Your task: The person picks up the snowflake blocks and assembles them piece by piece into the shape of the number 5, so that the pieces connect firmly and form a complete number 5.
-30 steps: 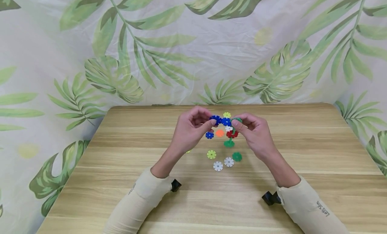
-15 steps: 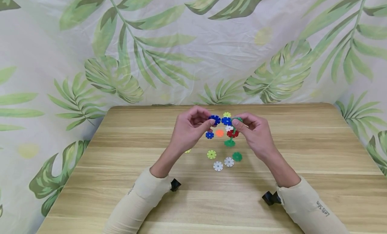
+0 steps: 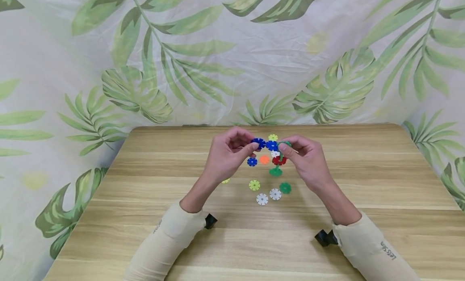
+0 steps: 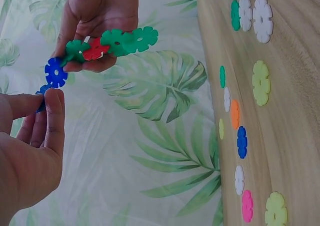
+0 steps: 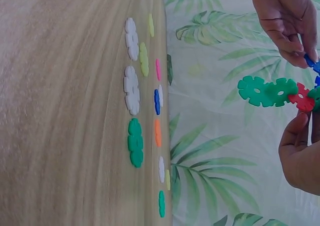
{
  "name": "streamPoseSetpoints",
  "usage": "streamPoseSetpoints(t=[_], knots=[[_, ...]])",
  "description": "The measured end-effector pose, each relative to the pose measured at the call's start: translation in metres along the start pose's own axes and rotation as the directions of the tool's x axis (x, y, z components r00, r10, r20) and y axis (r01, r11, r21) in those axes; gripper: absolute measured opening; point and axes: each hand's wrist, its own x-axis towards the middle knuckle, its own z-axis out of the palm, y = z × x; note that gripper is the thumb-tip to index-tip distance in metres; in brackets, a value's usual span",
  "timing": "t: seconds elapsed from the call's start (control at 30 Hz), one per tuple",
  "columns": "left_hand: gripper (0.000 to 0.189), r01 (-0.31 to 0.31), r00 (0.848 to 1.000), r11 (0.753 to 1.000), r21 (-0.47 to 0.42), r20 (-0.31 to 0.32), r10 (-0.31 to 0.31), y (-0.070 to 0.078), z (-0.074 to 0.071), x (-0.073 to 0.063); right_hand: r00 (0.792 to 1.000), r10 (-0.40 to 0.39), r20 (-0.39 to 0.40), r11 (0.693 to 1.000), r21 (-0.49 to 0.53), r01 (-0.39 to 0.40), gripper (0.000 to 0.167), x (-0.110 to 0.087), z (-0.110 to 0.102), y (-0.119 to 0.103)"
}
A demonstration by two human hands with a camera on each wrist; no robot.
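Observation:
Over the table, my left hand [image 3: 229, 154] pinches a blue snowflake disc [image 3: 259, 143] between thumb and fingers. My right hand [image 3: 306, 160] pinches a chain of interlocked snowflake discs by a green disc [image 4: 76, 50]. At one end of that chain is a second blue disc [image 4: 56, 72], its edge meeting the left hand's disc. On the other side of the pinched disc come a red disc [image 4: 95, 49] and two more green discs [image 4: 145, 39]. Fingers hide part of the pinched discs.
Loose snowflake discs lie flat on the wooden table [image 3: 145, 232] below the hands: white [image 3: 262, 199], green [image 3: 285, 187], yellow-green [image 3: 254, 185], orange [image 3: 264, 159], blue [image 3: 252, 162] and pink [image 4: 247, 206]. A leaf-patterned cloth [image 3: 203, 71] hangs behind the table.
Half a second ago the left hand's blue disc had come away leftward from the chain's blue disc, leaving a gap. Now their edges meet again. The right hand has barely moved.

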Motion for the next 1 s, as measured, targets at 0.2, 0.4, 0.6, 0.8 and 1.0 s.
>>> streamPoseSetpoints(t=[0.2, 0.4, 0.6, 0.8, 1.0], knots=[[0.012, 0.000, 1.000, 1.000, -0.003, 0.008, 0.000, 0.0000, 0.0002, 0.0001, 1.000, -0.001, 0.000, 1.000, 0.011, 0.001, 0.013, -0.0001, 0.0003, 0.0009], [0.013, 0.000, 1.000, 1.000, 0.001, 0.007, 0.000, -0.0008, 0.0019, -0.0001, 1.000, -0.002, -0.004, 0.999, 0.035, 0.002, 0.013, -0.0006, 0.0022, 0.0020], [0.012, 0.001, 1.000, 1.000, 0.004, -0.025, -0.001, -0.0008, 0.0028, 0.0001, 1.000, 0.002, -0.011, 0.999, 0.036, -0.001, 0.013, -0.0014, 0.0057, 0.0028], [0.012, 0.025, 0.999, 1.000, 0.005, -0.037, -0.025, -0.0027, 0.0037, -0.0003, 1.000, 0.012, -0.018, 1.000, 0.018, -0.011, 0.011, -0.0022, 0.0074, 0.0032], [0.011, 0.033, 0.999, 0.999, 0.009, -0.012, -0.033, -0.0032, 0.0024, 0.0017, 1.000, 0.013, -0.009, 1.000, 0.003, -0.013, 0.011, -0.0014, 0.0048, 0.0023]])
